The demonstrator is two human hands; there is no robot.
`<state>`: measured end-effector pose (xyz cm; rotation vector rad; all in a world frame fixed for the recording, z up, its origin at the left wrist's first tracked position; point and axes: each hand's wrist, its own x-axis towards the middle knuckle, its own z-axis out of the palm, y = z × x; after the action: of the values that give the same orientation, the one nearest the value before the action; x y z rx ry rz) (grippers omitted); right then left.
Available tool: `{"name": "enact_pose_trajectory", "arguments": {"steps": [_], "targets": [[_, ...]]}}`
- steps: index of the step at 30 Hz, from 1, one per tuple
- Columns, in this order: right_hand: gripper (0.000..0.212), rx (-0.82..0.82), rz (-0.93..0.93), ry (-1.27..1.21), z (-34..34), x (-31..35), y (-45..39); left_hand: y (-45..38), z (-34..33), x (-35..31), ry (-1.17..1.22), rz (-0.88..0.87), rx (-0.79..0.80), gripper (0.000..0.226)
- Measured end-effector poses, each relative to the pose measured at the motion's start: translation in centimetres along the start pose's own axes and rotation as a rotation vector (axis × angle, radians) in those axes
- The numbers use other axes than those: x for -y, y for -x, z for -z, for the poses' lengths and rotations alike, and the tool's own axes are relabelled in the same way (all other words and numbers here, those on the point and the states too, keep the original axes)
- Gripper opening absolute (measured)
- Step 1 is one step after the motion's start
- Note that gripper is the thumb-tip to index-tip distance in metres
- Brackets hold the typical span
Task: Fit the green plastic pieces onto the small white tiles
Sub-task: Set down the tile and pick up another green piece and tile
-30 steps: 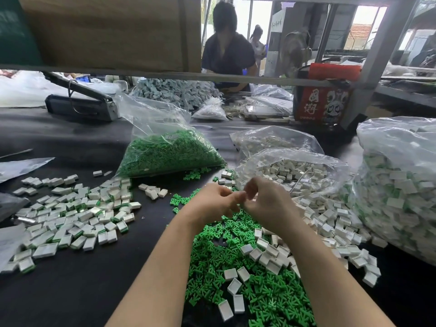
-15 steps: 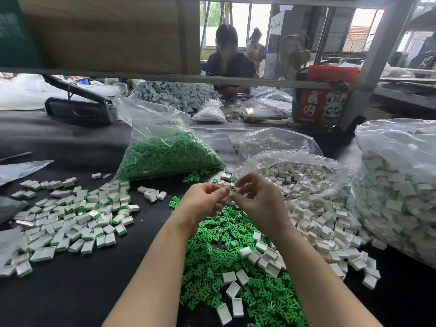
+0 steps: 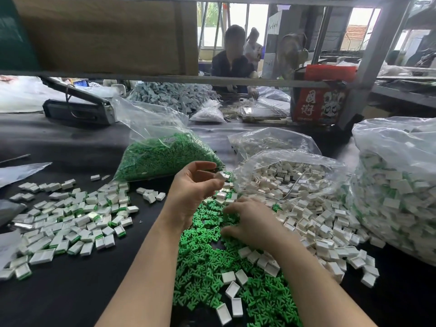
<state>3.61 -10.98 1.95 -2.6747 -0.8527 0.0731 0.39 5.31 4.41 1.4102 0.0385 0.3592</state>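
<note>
Pinched in left hand (image 3: 193,185) at frame centre: one white tile (image 3: 220,177). Parted from it since a moment ago, right hand (image 3: 250,223) curled, groping green pieces (image 3: 207,263) below; holding anything, cannot tell. Probably fetching the next piece.

The right hand (image 3: 250,223) is lying knuckles-up on the loose green pieces (image 3: 207,263), so its fingertips are hiding underneath and whether they are gripping anything cannot be told. The left hand (image 3: 193,185) is blurring with motion; a white tile (image 3: 220,177) is showing at its fingers (image 3: 212,184), but any green piece fitted on it is too smeared to make out. Both forearms are running off the bottom edge. The big bag of finished tiles (image 3: 396,190) is being cut by the right edge, and the worktop (image 3: 70,291) by the left.
</note>
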Motion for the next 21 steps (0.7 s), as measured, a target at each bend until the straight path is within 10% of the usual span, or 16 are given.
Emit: {"name": "enact_pose_trajectory", "arguments": {"steps": [13,21], "targets": [[0.019,-0.173,-0.005,-0.006,-0.5,-0.2,-0.5,0.4,-1.0,-0.3,-0.136,-0.111,0.098,0.031],[0.011,-0.507,-0.031,-1.228,3.0,0.3,0.6,0.1,-0.7,0.9,0.553,0.186,0.099,0.020]]}}
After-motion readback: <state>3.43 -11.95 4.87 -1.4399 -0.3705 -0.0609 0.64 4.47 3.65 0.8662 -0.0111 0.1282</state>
